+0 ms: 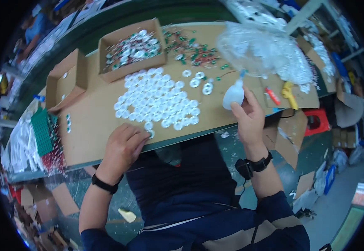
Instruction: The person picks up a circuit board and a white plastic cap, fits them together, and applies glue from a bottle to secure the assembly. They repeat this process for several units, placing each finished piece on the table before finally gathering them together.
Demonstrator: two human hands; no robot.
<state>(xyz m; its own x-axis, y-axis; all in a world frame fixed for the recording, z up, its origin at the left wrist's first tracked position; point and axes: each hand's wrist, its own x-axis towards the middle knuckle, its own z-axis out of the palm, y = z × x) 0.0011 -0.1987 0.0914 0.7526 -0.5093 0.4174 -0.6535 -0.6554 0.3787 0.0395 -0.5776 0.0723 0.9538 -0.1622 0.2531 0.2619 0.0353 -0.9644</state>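
Note:
My right hand (249, 117) is wrapped round a small white squeeze bottle (233, 97) with a blue tip, held upright above the table's right half. At the table's front edge my left hand (125, 144) is closed, its fingertips at a white ring-shaped part (150, 134); the thumb side partly hides the grip. Just beyond it, many round white parts (157, 98) lie flat, packed side by side. A few loose white rings (195, 82) rest between this group and the bottle.
A cardboard box (106, 73) full of wired parts stands at the back, an almost bare box (84, 75) to its left. Green wired pieces (194, 50) lie loose behind. Clear plastic bags (253, 48), a red-handled tool (272, 96) and a yellow tool (289, 95) are at right; green mesh (42, 131) at left.

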